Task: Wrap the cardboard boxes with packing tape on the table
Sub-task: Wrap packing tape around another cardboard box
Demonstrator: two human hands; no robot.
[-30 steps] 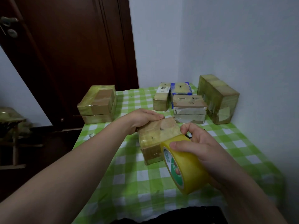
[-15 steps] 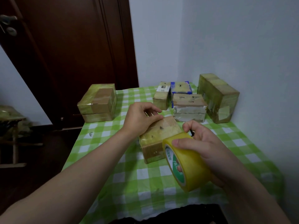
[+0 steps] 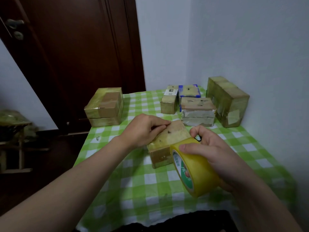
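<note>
Cardboard boxes, glossy with yellowish tape, on the checked table [image 3: 133, 186]: tall box [image 3: 229, 104] at 2 o'clock, stacked pair [image 3: 104, 108] at 10, three small boxes [image 3: 197, 111] at 12, probably parked at the edges to free the centre. Working box [image 3: 168, 139], centre, skewed.
Tape roll [image 3: 200, 173], 4 o'clock, touching that box's near corner, likely to lay a strip.
Left hand [image 3: 142, 129]: fingers nearly flat, pressing the box top, apparently to steady it.
Right hand [image 3: 212, 151]: curled round the roll, one fingertip inside the core.

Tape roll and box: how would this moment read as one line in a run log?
left hand: rests on box top | right hand: grips tape roll beside box | box: on checked table | more boxes behind
</note>
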